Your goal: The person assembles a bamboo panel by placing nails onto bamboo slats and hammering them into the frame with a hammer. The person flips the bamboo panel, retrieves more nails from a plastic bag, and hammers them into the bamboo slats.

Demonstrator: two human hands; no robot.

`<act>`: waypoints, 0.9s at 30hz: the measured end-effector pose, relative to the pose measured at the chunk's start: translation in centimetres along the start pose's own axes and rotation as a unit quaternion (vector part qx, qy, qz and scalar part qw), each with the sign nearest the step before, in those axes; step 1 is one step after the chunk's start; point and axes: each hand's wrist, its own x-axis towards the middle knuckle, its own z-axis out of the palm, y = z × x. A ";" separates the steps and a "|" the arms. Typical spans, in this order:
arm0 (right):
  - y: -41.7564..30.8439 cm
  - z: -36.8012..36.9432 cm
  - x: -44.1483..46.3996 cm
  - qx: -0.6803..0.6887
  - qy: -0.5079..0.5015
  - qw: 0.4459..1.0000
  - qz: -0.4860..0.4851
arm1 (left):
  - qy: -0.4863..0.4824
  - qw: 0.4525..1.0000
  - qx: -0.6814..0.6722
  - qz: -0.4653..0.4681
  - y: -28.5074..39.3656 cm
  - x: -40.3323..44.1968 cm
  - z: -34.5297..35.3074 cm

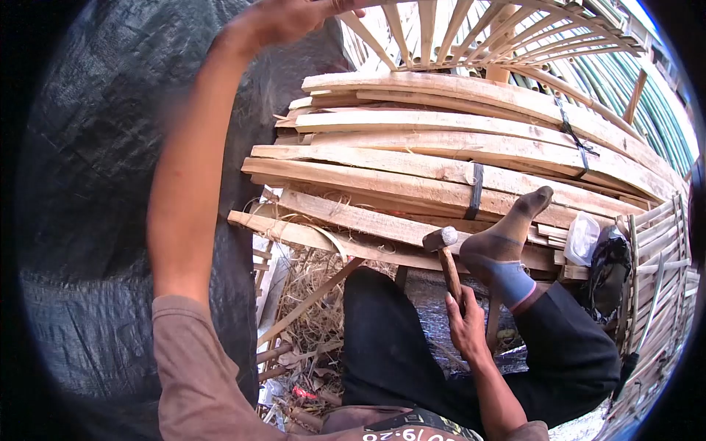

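My left hand [294,20] reaches up to the top edge of the view, its fingers closed at the rim of a slatted wooden frame [448,33]. The fingertips are partly cut off by the image edge. Lower right of centre, my right hand [468,323] is wrapped round the wooden handle of a hammer [441,239], whose metal head points up. That head is beside my socked foot [507,239], in front of the stacked wooden strips [412,169].
Black tape binds parts of the wood stack. A clear plastic container [582,239] and a black bag [610,268] sit at its right, beside slatted bamboo [658,294]. A dark tarp [95,220] hangs at left. Shavings [309,294] lie below the stack.
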 end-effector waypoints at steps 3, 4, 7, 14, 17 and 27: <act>0.3 0.2 0.2 0.005 0.000 1.000 -0.003 | -0.012 0.999 -0.027 0.021 -0.3 0.5 -0.7; 0.5 0.3 0.2 0.010 0.002 1.000 -0.006 | -0.011 0.999 -0.014 0.044 -0.4 0.6 -0.7; 0.3 0.2 0.2 0.011 -0.002 1.000 0.001 | 0.009 0.999 0.004 -0.050 0.6 0.2 -0.6; 0.1 0.2 0.0 0.025 -0.010 1.000 0.014 | -0.027 0.997 -0.001 -0.074 1.3 -1.1 0.3; 0.5 0.2 -0.1 0.019 -0.013 1.000 0.021 | -0.025 0.992 0.119 -0.027 -1.2 -2.7 2.7; 1.1 -2.2 -0.8 0.015 -0.032 0.995 -0.090 | 0.029 0.995 0.097 0.016 -5.5 -14.2 20.6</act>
